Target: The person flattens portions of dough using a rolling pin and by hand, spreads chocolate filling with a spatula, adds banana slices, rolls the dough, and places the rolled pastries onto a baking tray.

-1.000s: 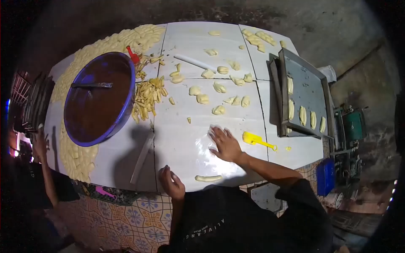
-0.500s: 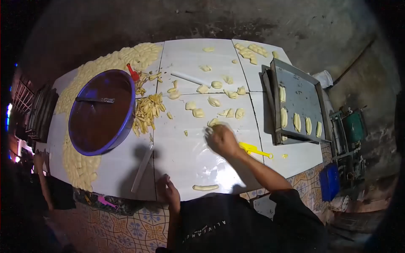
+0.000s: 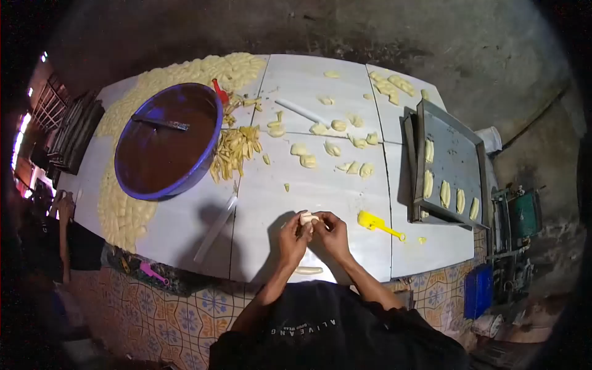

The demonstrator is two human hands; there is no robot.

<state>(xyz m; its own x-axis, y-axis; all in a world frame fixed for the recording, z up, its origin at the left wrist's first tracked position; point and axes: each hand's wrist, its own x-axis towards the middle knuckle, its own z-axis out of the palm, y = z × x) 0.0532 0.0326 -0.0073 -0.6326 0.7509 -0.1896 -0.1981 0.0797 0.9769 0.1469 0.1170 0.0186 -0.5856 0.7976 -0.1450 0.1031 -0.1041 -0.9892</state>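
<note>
Both hands meet over the near middle of the white tiled table (image 3: 357, 203). My left hand (image 3: 293, 240) and my right hand (image 3: 332, 237) pinch a small pale piece of dough (image 3: 307, 217) between their fingertips, just above the surface. Close to my body lies a short dough roll (image 3: 308, 270), partly behind my right forearm. Beyond the hands several loose dough lumps (image 3: 307, 161) are scattered over the tiles. A yellow scraper (image 3: 377, 223) with a long handle rests to the right of my right hand.
At left stands a blue basin (image 3: 213, 157) of brown filling, with a dark flat tool (image 3: 161, 123) in it. Shaped dough pieces (image 3: 123, 216) surround it. A metal tray (image 3: 453, 126) at right holds several dough pieces. Another person's hand (image 3: 63, 206) shows at far left.
My right hand has drawn back from the dough lumps with a piece of dough. My left hand has come over the table to meet it, and both now hold the piece. The view has shifted.
</note>
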